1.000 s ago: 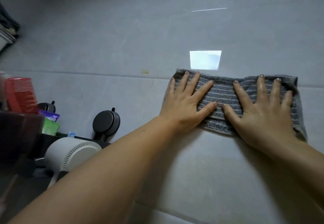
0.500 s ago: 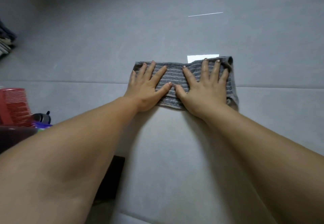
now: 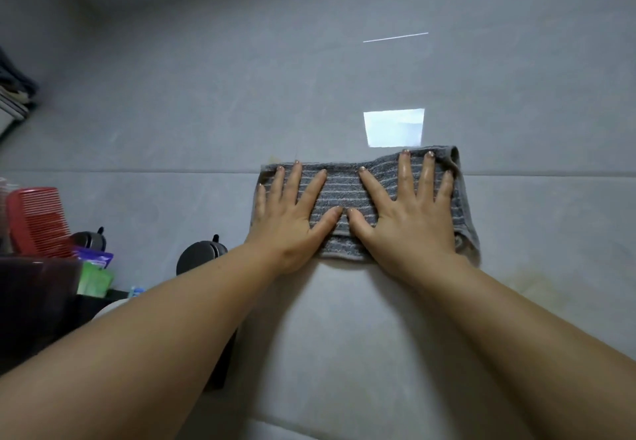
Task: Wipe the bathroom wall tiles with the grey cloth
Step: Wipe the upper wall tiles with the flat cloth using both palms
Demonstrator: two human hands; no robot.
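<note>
Grey cloth (image 3: 344,195) long side lying left-right across wall tiles (image 3: 206,112), left hand (image 3: 292,212) and right hand (image 3: 406,212) pressing it, fingers spread flat

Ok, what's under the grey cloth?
The wall tile, with the grout line running beneath the grey cloth. That patch is hidden; the left hand and right hand press on top.

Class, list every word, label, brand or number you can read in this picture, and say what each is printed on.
No text can be read.
On the purple packet, any print is too blurred to read.
On the green packet, likewise too blurred.
The grey cloth and the red comb show no lettering.
</note>
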